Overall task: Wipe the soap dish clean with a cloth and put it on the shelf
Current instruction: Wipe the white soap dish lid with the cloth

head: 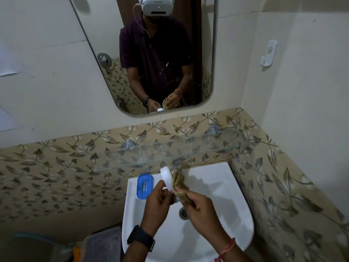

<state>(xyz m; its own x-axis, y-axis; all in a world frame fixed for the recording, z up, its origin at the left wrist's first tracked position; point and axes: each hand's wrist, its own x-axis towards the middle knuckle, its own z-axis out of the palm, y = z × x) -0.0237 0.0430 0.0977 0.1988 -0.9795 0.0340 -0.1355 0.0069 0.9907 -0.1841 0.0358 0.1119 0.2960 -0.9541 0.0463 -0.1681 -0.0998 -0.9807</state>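
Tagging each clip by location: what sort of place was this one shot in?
Most likely a home bathroom: a white washbasin with a drain, a wall mirror above it, and a glass shelf fixed between them on leaf-patterned tiles.

Blue soap tray (144,186) on sink (217,178) rim

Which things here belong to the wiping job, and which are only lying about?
Job: white soap dish part, cloth, glass shelf, left hand, right hand, probably the blue slotted tray.
Lying about: mirror, wall hook, sink, plastic box.
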